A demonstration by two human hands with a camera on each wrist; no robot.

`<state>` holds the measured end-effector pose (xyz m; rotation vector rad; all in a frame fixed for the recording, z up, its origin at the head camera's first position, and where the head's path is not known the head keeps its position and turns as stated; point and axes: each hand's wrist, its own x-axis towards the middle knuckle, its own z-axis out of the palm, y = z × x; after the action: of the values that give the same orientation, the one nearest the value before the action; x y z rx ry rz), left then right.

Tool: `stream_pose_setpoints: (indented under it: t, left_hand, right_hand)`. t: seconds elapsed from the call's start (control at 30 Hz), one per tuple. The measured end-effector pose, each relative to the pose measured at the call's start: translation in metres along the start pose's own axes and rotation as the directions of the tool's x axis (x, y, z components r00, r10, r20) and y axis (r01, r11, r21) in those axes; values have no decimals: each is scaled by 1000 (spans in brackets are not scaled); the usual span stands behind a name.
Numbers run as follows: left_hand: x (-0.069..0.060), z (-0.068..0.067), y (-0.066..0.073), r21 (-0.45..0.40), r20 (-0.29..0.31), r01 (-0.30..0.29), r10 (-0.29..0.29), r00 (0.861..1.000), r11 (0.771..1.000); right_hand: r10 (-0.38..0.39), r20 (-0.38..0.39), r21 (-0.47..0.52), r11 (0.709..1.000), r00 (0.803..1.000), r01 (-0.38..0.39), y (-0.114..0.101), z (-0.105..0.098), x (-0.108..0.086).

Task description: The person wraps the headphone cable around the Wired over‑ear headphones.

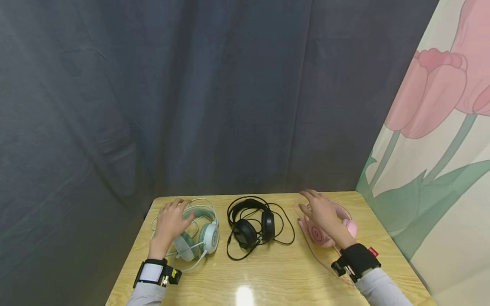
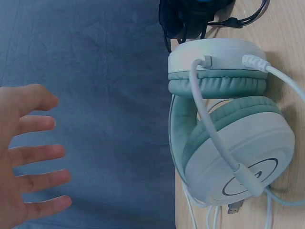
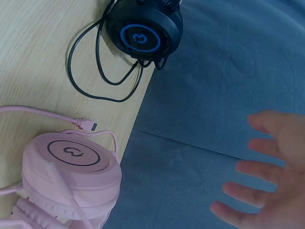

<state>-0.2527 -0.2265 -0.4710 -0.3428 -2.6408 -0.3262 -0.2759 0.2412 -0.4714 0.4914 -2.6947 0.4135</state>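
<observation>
White headphones with mint-green cushions [image 2: 238,152] lie at the left of the table. My left hand [image 1: 171,223] hovers above them, fingers spread and apart from them; in the left wrist view the same hand [image 2: 33,157] holds nothing. Pink headphones [image 1: 320,236] lie at the right, partly hidden under my right hand [image 1: 323,212]. In the right wrist view that hand [image 3: 271,171] has its fingers apart, clear of the pink headphones [image 3: 71,167]. Between the two, black headphones [image 1: 248,231] rest with their cable looped around them.
All three headsets sit on a light wooden table [image 1: 283,276], their cables spread beside them. A dark blue curtain [image 1: 237,97] hangs behind the table's far edge. To the right stands a wall with painted tulips [image 1: 432,93]. A USB plug [image 3: 87,125] lies by the pink headphones.
</observation>
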Motion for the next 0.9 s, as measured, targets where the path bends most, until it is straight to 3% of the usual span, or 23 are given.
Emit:
stream_pose_setpoints:
  t: [0.13,0.33,0.47,0.77,0.9]
  left_hand:
    - [-1,4,-2,-1,29,5,-5,1000,1000]
    - [-4,8,-4,6,42,5,-5,999,1000]
    - [-5,11,-4,13,36,2,-2,999,1000]
    - [-21,22,5,-28,-21,-41,40,999,999]
    - [-39,37,14,-59,-75,-70,66,995,996]
  right_hand:
    - [-31,11,-11,999,999,31,0,0,0]
    - [3,83,10,1000,997,-4,-2,-2,-2]
    - [-1,67,16,1000,998,-1,-1,-2,-6]
    - [-33,-136,67,997,990,43,5,16,-32]
    - [26,-198,38,999,980,-19,11,27,-50]
